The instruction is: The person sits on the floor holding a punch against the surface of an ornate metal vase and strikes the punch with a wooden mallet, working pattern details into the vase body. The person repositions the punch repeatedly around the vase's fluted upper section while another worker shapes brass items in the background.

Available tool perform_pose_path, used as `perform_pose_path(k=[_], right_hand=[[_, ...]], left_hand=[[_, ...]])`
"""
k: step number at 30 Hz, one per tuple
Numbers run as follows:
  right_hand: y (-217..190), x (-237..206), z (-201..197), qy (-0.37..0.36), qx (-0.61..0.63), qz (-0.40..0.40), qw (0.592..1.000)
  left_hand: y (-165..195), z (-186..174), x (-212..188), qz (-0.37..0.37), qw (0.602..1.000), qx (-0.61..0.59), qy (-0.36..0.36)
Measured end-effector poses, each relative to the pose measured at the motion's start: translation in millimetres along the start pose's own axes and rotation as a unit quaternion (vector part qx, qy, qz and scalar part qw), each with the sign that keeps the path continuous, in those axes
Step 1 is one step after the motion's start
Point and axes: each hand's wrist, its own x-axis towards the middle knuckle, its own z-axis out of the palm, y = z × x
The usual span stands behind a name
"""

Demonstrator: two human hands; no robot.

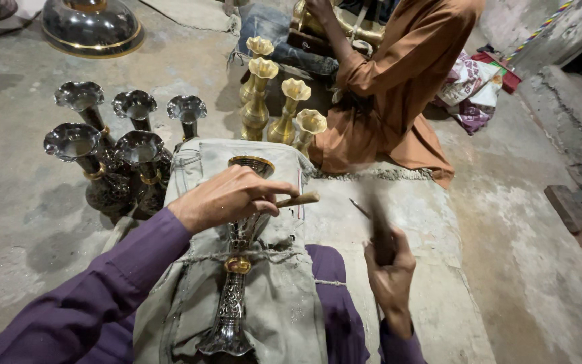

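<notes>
My left hand (pixel 227 197) pins a chisel (pixel 296 199) on the vase (pixel 234 296), which lies lengthwise on my lap. Right hand (pixel 390 269), clamped on a blurred hammer (pixel 376 226), sits right of it.

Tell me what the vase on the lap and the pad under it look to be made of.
Vase: seemingly metal, dark glossy finish with bright engraved patterning and a brass-coloured band; it reflects light sharply. Pad: woven cloth, grey-green and matte, with visible seams and wrinkles, possibly canvas or denim.
</notes>
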Motion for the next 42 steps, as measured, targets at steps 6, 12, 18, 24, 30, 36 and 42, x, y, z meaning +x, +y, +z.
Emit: perform_pose_path(k=[6,12,18,24,30,36,42], right_hand=[[-2,-6,-3,0.003,-0.158,-0.072,0.985],[1,-9,-5,-0.033,-0.144,-0.077,0.986],[5,-4,-3,-0.024,0.179,0.035,0.983],[9,-1,-7,-0.004,-0.088,0.044,0.995],[16,-4,1,-0.047,-0.214,0.020,0.976],[10,-8,-7,-0.065,-0.118,-0.047,0.990],[12,-3,-4,-0.028,0.126,0.004,0.992]], left_hand=[[-4,1,-2,0.029,0.999,-0.012,0.009],[-5,1,-5,-0.008,0.999,0.030,-0.011],[-2,0,-1,-0.009,1.000,0.014,-0.010],[-1,-1,-2,-0.024,1.000,0.005,-0.013],[-3,-1,-3,-0.005,1.000,0.017,-0.005],[-2,-2,-5,-0.006,0.999,0.030,-0.010],[1,-4,-2,0.006,1.000,0.012,-0.008]])
